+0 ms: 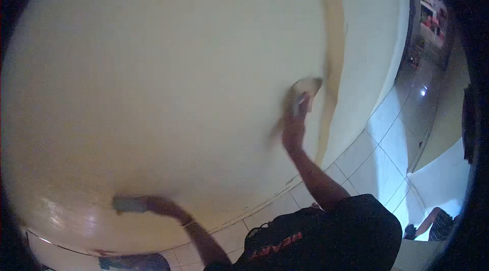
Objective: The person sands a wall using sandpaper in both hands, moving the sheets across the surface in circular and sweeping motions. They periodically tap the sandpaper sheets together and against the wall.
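My left hand [158,205] is low on the left against the pale wall [204,67], closed around a grey-green block [129,204]. The block's face lies close to the wall. Farther up and right, my right hand [294,127] grips a pale, rounded flat tool [307,86] with a dark edge at its right end. That tool overlaps the wall just left of a tan vertical band [333,52]. Motion blurs both hands, and I cannot tell the exact kind of tool in the right one.
Light floor tiles [374,159] run along the wall's foot. At lower right another person's arm [430,222] reaches down near the floor. A dark doorway edge [407,31] borders the wall at right, with cluttered shelves beyond. Dark blue cloth [132,262] shows at bottom left.
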Demonstrator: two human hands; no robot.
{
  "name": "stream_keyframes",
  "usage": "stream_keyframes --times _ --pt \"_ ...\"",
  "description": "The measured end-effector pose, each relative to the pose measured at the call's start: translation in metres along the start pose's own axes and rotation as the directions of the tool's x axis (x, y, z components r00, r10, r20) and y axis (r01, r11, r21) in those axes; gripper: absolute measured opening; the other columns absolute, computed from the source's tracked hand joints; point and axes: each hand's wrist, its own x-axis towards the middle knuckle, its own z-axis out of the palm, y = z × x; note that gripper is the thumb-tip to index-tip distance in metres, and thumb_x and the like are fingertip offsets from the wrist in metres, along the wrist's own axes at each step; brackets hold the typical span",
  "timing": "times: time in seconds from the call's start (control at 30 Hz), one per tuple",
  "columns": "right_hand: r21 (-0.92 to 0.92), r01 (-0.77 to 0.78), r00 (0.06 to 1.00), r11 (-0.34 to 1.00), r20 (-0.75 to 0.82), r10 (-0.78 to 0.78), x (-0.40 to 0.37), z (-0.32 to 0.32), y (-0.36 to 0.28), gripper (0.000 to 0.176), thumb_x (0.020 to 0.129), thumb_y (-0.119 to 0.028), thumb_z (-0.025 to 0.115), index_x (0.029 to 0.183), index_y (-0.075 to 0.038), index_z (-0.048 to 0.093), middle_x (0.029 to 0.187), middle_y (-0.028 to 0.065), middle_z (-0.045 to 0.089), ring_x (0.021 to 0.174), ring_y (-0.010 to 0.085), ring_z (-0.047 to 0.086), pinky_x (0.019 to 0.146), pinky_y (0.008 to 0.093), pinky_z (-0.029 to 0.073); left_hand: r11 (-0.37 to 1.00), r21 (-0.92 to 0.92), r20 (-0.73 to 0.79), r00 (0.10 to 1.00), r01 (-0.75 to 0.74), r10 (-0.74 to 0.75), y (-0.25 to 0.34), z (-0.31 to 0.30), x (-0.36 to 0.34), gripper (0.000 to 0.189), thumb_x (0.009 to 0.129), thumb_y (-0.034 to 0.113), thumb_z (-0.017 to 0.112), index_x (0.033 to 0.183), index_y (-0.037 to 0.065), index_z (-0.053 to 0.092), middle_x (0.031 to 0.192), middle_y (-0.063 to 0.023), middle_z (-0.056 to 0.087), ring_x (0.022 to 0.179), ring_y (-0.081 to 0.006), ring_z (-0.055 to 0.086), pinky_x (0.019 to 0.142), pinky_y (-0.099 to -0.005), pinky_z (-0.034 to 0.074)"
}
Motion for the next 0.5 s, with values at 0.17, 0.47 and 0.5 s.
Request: stream_keyframes --times 0.17,0.47,0.5 --pt "0.032 0.555 0.325 0.831 0.911 -0.252 -0.152 0.021 -0.041 0.052 0.079 -0.009 0.041 0.129 -0.001 0.027 0.135 0.0209 0.022 0.126 0.0389 0.017 0.104 0.0464 0.012 0.937 -0.109 0.063 0.938 -0.333 0.340 -0.016 0.004 -0.042 0.051 0.088 0.021 0.035 0.132 -0.001 0.020 0.140 -0.0164 0.012 0.129 -0.0300 0.011 0.104 -0.0389 0.006" --pt "-0.190 0.019 0.996 0.982 -0.078 -0.034 -0.021 -0.008 0.026 0.050 0.090 -0.023 0.034 0.131 0.002 0.021 0.136 0.0171 0.025 0.126 0.0280 0.022 0.103 0.0324 0.019 0.969 0.228 -0.176 0.975 -0.095 0.137 -0.311 -0.087 0.137 0.040 0.090 0.020 0.037 0.121 -0.005 0.036 0.129 -0.0195 0.034 0.115 -0.0343 0.035 0.098 -0.0426 0.025" --pt "-0.194 0.022 0.997 0.981 -0.071 -0.036 -0.016 -0.001 0.003 0.050 0.090 -0.023 0.034 0.131 0.002 0.021 0.136 0.0171 0.025 0.126 0.0280 0.022 0.103 0.0324 0.019 0.750 0.642 -0.244 0.885 -0.159 0.397 -0.307 -0.091 0.144 0.038 0.090 0.019 0.037 0.119 -0.005 0.038 0.126 -0.0205 0.038 0.112 -0.0336 0.038 0.097 -0.0413 0.028"
